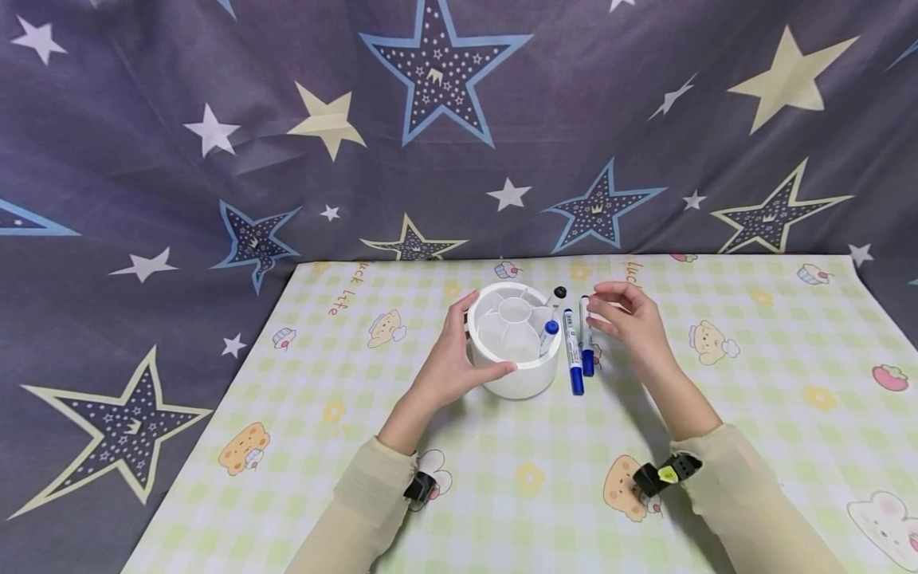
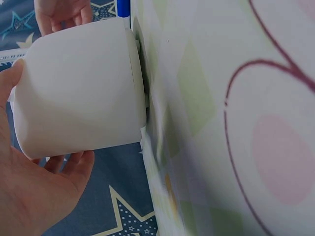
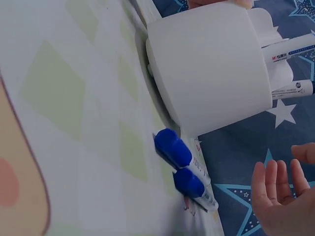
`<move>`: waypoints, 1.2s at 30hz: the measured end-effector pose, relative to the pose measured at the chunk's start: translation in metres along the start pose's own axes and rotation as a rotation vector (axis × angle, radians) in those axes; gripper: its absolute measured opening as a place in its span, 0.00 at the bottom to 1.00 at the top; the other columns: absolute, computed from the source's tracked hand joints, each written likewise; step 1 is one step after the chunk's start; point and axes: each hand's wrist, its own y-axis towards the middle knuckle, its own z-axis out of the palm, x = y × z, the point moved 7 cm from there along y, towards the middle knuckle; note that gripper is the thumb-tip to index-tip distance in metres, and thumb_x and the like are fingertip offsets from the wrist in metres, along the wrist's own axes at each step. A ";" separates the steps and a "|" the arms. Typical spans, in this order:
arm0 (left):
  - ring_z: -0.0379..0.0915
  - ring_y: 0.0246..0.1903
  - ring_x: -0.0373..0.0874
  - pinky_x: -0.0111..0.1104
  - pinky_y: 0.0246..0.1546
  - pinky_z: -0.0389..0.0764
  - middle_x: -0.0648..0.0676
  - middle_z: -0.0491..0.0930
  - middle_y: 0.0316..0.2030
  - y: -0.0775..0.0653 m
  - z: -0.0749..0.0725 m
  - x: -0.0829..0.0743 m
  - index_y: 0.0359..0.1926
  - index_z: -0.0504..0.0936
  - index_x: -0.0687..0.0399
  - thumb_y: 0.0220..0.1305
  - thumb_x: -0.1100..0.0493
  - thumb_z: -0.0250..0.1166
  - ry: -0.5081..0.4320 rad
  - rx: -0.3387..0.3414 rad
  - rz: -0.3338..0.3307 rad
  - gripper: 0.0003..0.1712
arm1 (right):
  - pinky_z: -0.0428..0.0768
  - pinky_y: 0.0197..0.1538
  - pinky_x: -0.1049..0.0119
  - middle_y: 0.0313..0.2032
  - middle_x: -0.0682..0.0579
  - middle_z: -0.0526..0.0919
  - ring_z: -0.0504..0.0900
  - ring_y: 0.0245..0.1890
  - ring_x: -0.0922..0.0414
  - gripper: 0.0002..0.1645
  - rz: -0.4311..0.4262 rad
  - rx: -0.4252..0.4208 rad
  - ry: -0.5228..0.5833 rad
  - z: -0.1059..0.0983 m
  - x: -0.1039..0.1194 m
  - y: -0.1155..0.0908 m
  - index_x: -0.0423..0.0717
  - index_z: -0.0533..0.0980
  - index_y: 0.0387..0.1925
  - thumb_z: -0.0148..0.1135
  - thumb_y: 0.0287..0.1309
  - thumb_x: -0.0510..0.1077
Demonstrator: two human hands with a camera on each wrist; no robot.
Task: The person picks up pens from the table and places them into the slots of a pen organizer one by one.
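A round white desk organizer with clear inner dividers stands upright on the table. My left hand grips it, thumb across the near side by the rim and fingers around the left side. Two markers stand in its right compartments, one with a black end and one with a blue end. Just right of it, two blue-capped markers lie side by side, caps toward me. My right hand hovers beside the farther marker's upper end, fingers loosely bent, holding nothing in the right wrist view.
A pale green checked cloth with cartoon prints covers the table. Behind it hangs a dark curtain with stars. Each wrist wears a black strap, one on the left and one on the right.
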 end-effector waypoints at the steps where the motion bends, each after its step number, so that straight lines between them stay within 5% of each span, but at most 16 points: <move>1: 0.67 0.65 0.52 0.49 0.67 0.69 0.53 0.54 0.75 0.000 0.000 0.000 0.77 0.47 0.45 0.47 0.53 0.81 -0.001 -0.001 0.002 0.65 | 0.85 0.47 0.70 0.37 0.59 0.81 0.83 0.39 0.67 0.08 0.007 -0.010 -0.008 -0.002 -0.001 0.001 0.40 0.73 0.46 0.59 0.66 0.33; 19: 0.68 0.64 0.52 0.49 0.66 0.70 0.53 0.55 0.74 -0.001 0.000 0.001 0.77 0.47 0.44 0.47 0.52 0.81 -0.002 -0.005 0.001 0.65 | 0.85 0.44 0.73 0.33 0.62 0.78 0.82 0.34 0.67 0.13 0.221 -0.105 -0.166 -0.027 -0.032 0.013 0.44 0.72 0.50 0.60 0.65 0.36; 26: 0.68 0.64 0.52 0.49 0.66 0.70 0.53 0.55 0.74 -0.001 0.001 0.000 0.77 0.47 0.44 0.47 0.52 0.81 0.000 0.000 0.003 0.65 | 0.83 0.42 0.77 0.31 0.65 0.77 0.81 0.31 0.70 0.25 0.266 -0.107 -0.276 -0.035 -0.044 0.014 0.36 0.68 0.60 0.62 0.64 0.39; 36: 0.64 0.68 0.50 0.48 0.68 0.69 0.53 0.56 0.74 0.000 0.001 0.001 0.77 0.47 0.45 0.46 0.52 0.81 -0.005 -0.013 -0.004 0.65 | 0.83 0.42 0.77 0.35 0.57 0.75 0.81 0.29 0.72 0.35 0.315 -0.056 -0.376 -0.030 -0.049 0.018 0.29 0.63 0.66 0.64 0.64 0.42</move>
